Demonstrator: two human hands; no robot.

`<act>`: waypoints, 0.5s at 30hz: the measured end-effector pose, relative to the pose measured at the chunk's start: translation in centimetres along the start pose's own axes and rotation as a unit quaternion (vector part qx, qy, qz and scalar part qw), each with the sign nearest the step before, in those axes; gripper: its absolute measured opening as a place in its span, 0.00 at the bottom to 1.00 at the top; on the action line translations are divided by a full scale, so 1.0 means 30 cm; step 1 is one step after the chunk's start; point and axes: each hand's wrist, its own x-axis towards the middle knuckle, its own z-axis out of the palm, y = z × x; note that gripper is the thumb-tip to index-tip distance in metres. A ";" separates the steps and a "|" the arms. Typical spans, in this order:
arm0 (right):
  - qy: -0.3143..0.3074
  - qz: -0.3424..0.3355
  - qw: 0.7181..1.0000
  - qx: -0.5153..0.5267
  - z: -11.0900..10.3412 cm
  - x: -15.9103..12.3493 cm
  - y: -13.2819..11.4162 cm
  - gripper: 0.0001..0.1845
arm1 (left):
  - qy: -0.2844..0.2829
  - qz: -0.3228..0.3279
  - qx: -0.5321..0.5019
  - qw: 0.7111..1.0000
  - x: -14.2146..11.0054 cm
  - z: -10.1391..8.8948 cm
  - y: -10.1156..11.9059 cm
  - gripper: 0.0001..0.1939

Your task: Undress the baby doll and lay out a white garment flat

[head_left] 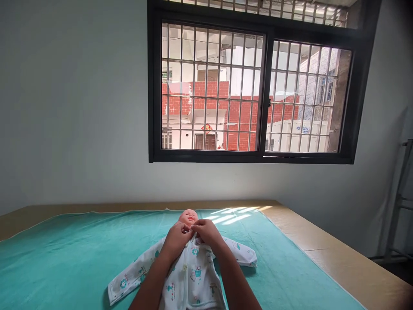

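Observation:
A baby doll lies on its back on a teal sheet, head toward the window. It wears a white printed garment with sleeves spread to both sides. My left hand and my right hand meet at the doll's neck. Both have their fingers pinched on the garment's collar just under the chin. A row of buttons runs down the garment's front between my forearms.
The sheet covers a wide wooden platform whose bare edge shows on the right and along the back. A barred window sits in the grey wall ahead. A metal rack stands at the far right.

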 end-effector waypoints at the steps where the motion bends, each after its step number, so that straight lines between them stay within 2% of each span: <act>1: -0.001 0.004 1.000 0.009 0.000 0.000 0.001 0.04 | 0.013 0.002 0.006 1.000 0.000 0.005 -0.001 0.07; 7: -0.009 0.022 0.997 0.078 0.005 -0.009 -0.018 0.04 | 0.067 0.012 0.010 0.998 -0.011 0.013 0.017 0.07; 12: -0.028 0.033 0.989 0.140 0.000 -0.030 -0.047 0.04 | 0.049 -0.038 -0.110 0.992 -0.015 -0.009 0.023 0.09; 15: -0.036 0.030 0.986 0.159 -0.001 -0.037 -0.053 0.03 | 0.056 -0.055 -0.141 0.987 -0.009 -0.014 0.018 0.11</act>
